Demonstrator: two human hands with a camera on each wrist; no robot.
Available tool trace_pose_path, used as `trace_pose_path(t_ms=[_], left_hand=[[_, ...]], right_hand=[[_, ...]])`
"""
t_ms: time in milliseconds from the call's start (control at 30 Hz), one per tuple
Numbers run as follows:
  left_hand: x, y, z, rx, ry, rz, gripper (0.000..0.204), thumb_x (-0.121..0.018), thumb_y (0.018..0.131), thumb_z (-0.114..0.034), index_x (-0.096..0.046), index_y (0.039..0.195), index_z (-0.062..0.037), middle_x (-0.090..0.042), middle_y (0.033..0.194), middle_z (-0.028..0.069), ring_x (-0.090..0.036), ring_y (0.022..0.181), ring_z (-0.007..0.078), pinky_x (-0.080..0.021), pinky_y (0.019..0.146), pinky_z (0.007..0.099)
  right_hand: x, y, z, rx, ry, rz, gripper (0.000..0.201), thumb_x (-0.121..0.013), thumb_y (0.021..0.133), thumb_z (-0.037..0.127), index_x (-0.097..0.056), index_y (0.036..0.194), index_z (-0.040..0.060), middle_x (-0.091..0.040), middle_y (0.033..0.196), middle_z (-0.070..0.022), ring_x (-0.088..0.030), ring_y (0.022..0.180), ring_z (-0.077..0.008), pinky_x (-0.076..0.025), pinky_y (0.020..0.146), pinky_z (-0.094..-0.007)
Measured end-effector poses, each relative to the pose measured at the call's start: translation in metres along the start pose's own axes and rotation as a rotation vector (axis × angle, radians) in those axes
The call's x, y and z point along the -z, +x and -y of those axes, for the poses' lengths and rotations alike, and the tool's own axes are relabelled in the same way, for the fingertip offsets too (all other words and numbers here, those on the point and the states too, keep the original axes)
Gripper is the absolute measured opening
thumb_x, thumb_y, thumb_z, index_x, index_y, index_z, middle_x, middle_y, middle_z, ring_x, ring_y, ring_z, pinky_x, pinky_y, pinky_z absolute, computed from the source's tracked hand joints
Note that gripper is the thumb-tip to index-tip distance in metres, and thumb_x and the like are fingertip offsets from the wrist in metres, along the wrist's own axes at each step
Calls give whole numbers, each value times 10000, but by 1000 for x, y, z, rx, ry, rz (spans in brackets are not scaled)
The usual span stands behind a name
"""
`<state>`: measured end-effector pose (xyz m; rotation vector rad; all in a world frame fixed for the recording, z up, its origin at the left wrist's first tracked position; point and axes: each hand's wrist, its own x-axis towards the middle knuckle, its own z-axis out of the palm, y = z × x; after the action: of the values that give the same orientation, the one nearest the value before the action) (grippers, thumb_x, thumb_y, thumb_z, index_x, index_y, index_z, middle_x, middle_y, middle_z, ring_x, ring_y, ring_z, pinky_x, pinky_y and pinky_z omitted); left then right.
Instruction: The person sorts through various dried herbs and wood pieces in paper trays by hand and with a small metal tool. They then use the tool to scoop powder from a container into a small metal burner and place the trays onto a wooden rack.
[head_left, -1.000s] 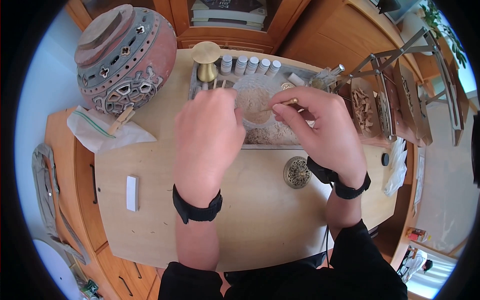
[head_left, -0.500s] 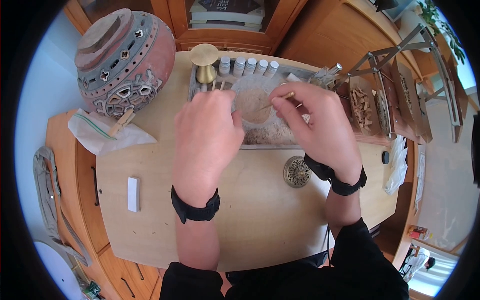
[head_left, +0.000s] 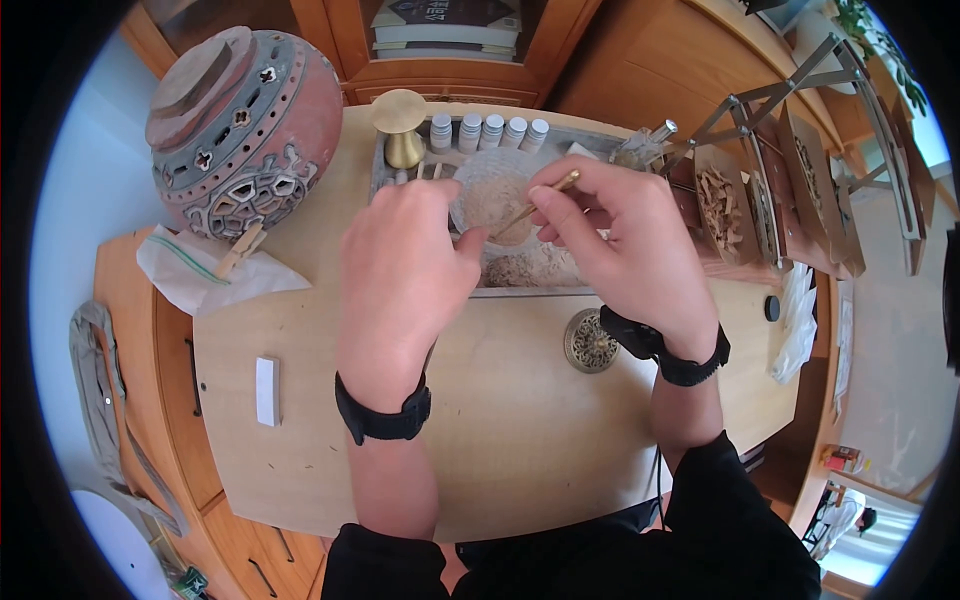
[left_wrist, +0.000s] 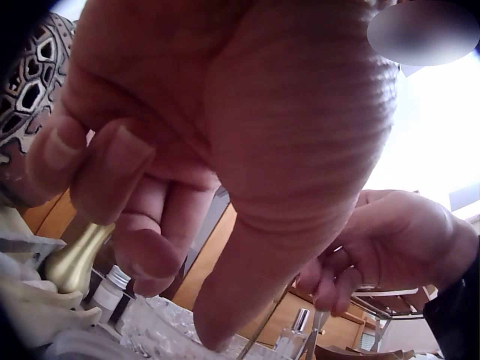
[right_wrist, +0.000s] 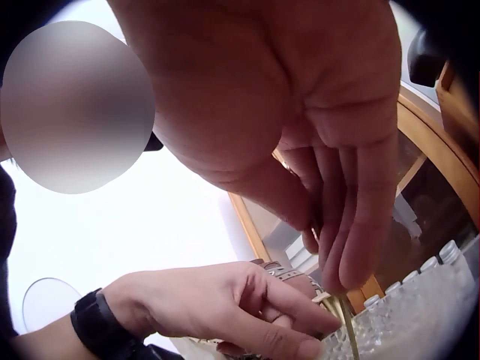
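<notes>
Thumb and fingers of my right hand (head_left: 645, 245) pinch a thin brass stick (head_left: 560, 186), which slants down over a clear glass bowl (head_left: 461, 212) of pale brown powder (head_left: 492, 203). My left hand (head_left: 405, 265) is at the bowl's left side, its thumb near the stick's lower end. In the left wrist view, the left hand (left_wrist: 225, 135) has loosely bent fingers and a lowered thumb by the glass bowl (left_wrist: 154, 326); I see nothing gripped. The right wrist view shows the stick (right_wrist: 349, 326) pointing down from the right hand (right_wrist: 300, 112).
Around the bowl is a grey tray (head_left: 520, 292) with small capped bottles (head_left: 492, 130), a brass vase-shaped piece (head_left: 403, 145) and loose powder. A pierced metal lid (head_left: 592, 341) lies nearer me. A large carved pot (head_left: 250, 130) stands left, a white block (head_left: 267, 391) below it; holders of wood chips (head_left: 718, 205) are right.
My right hand has shifted slightly left with the stick, whose lower end is now closer to my left thumb. The left thumb stands further out from its fingers.
</notes>
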<state>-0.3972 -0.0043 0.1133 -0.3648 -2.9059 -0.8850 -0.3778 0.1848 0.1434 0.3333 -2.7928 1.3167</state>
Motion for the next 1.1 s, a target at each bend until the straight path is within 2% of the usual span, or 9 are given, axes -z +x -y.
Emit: trace_pose_path(t_ms=[200, 300, 433, 500, 633, 700, 900, 1033, 1100], left_hand=[[2, 0, -2, 3, -6, 5, 400, -804, 761, -149, -740, 1127, -1, -655, 695, 178, -658, 665, 333, -511, 663, 428], [3, 0, -2, 5, 2, 19, 416, -810, 757, -159, -738, 1135, 0, -656, 696, 181, -663, 669, 335, -514, 663, 426], [7, 1, -4, 12, -13, 54, 465, -830, 736, -172, -731, 1155, 3, -669, 716, 187, -677, 684, 337, -523, 673, 424], [8, 1, -6, 24, -24, 75, 481, -837, 728, -174, -729, 1161, 5, -673, 724, 190, -681, 688, 337, -526, 676, 424], [9, 1, -5, 26, -37, 85, 492, -844, 714, -165, -729, 1161, 5, -674, 727, 192, -683, 692, 336, -526, 678, 424], [6, 1, -3, 20, -38, 89, 492, -844, 712, -162, -729, 1161, 5, -672, 724, 191, -682, 691, 337, -525, 676, 424], [6, 1, -2, -9, -13, 54, 492, -844, 709, -158, -729, 1159, 5, -665, 714, 188, -677, 689, 339, -519, 671, 423], [6, 1, -1, -8, -22, 64, 486, -841, 711, -151, -729, 1158, 3, -661, 708, 185, -669, 685, 342, -515, 668, 427], [5, 0, -1, -16, -21, 60, 484, -838, 711, -147, -729, 1159, 2, -658, 705, 183, -667, 684, 342, -513, 666, 429]], right_hand=[[-1, 2, -5, 86, -174, -162, 116, -620, 970, 45, -674, 1018, -46, -702, 783, -109, -704, 724, -143, -558, 656, -279], [1, 0, 2, 22, -59, -89, 109, -625, 964, 41, -677, 1016, -40, -705, 790, -123, -712, 721, -163, -559, 658, -285], [1, 1, -3, 56, -107, -8, 113, -624, 971, 49, -677, 1007, -45, -704, 785, -107, -703, 719, -146, -553, 660, -275], [1, 2, -5, 141, -200, -166, 118, -623, 975, 53, -671, 1015, -47, -698, 774, -100, -695, 718, -136, -551, 665, -265], [6, -2, 3, 36, -102, -140, 117, -624, 974, 55, -666, 1025, -42, -703, 792, -110, -700, 714, -150, -550, 658, -269], [8, -3, 6, 20, -86, -25, 116, -628, 973, 62, -663, 1023, -37, -695, 793, -120, -701, 708, -157, -548, 653, -268], [4, 0, -5, 159, -239, -200, 111, -615, 976, 61, -659, 1009, -35, -679, 785, -119, -685, 677, -160, -541, 635, -280], [4, -2, 0, 72, -121, -60, 105, -617, 969, 57, -658, 1010, -30, -685, 806, -136, -687, 678, -190, -540, 631, -297], [-3, 1, -6, 153, -221, -185, 99, -619, 961, 54, -659, 1004, -25, -678, 805, -151, -688, 693, -211, -536, 632, -305]])
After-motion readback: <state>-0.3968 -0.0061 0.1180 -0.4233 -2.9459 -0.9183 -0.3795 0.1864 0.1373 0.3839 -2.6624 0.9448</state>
